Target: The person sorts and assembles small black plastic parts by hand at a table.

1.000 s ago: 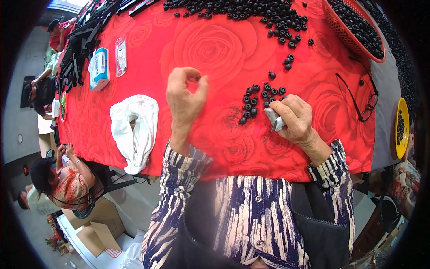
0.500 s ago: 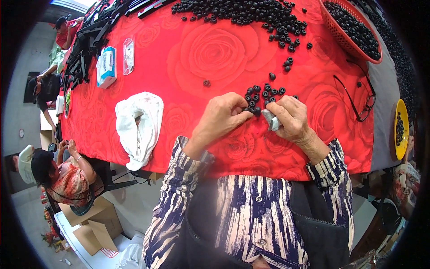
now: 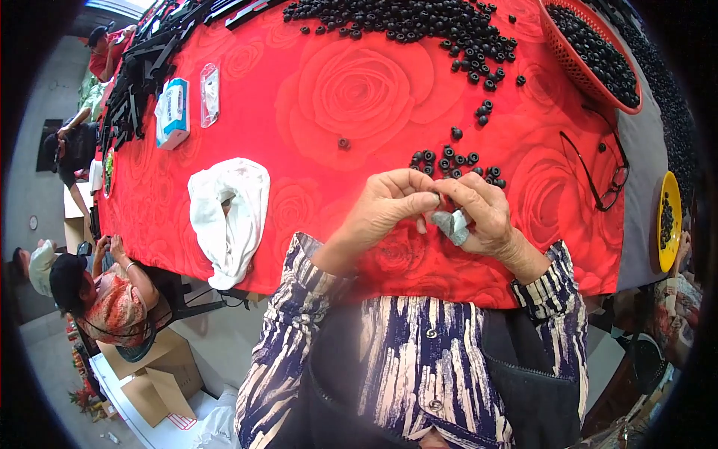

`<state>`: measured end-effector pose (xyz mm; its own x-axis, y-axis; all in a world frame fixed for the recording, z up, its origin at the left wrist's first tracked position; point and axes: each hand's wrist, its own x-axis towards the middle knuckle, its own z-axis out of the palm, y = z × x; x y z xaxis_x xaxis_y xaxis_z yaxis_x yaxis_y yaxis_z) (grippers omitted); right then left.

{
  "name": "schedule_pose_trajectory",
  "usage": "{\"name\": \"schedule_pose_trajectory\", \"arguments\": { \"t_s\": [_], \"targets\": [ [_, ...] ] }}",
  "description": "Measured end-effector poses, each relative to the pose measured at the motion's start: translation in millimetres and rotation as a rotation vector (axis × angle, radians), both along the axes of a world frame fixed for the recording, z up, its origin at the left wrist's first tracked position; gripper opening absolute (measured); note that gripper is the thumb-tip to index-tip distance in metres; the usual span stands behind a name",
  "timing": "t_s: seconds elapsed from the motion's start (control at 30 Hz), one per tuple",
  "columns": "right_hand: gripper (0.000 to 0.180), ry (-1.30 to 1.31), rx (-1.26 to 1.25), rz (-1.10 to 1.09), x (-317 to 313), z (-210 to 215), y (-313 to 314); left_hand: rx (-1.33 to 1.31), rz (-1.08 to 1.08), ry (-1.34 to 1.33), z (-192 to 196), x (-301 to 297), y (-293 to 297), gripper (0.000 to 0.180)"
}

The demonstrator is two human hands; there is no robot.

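Above the red cloth, my left hand and my right hand meet fingertip to fingertip. The thumb and forefinger of my left hand are pinched on a small black ring-shaped piece, mostly hidden by the fingers. My right hand is closed around a small handle-like thing with pale grey wrapping; its kind and its tip are hidden. Just beyond the fingertips lies a loose group of black ring-shaped pieces, each with a hole through it.
A large heap of black rings covers the far side. Beside it stands a red basket of them. Glasses and a yellow plate lie right; a white cloth, tissue box and clear case lie left. Other people sit at left.
My left hand has lifted from the loose rings and come back toward my right hand, where the fingertips now meet over a black piece. The grey-wrapped thing stays in my right hand.
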<state>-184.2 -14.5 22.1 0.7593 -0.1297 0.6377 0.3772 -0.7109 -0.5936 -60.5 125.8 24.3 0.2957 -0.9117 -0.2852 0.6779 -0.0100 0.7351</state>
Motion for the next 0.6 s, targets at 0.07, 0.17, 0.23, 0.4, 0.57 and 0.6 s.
{"name": "schedule_pose_trajectory", "arguments": {
  "t_s": [0.07,0.17,0.23,0.4,0.57,0.6],
  "targets": [
    [0.044,0.005,0.058,0.033,0.8,-0.9,1.1,0.022,-0.063,0.121,-2.5,-2.4,2.8,0.018],
    [0.041,0.028,0.086,0.053,-0.4,-0.1,0.8,-0.005,-0.103,0.161,-6.3,0.9,3.1,0.019],
    [0.045,-0.013,0.084,0.038,0.3,-3.1,1.9,0.014,-0.117,0.169,-8.4,1.0,2.8,0.019],
    [0.044,-0.034,0.016,0.002,-0.7,0.0,1.3,0.018,-0.130,0.253,-8.6,-1.1,2.4,0.019],
    [0.038,-0.088,-0.114,0.005,-1.4,1.8,-4.1,0.018,-0.157,0.255,-7.7,-1.2,2.1,0.022],
    [0.038,-0.095,-0.121,0.002,-1.3,1.1,-4.6,0.019,-0.155,0.258,-8.0,-1.5,2.0,0.022]
  ]
}}
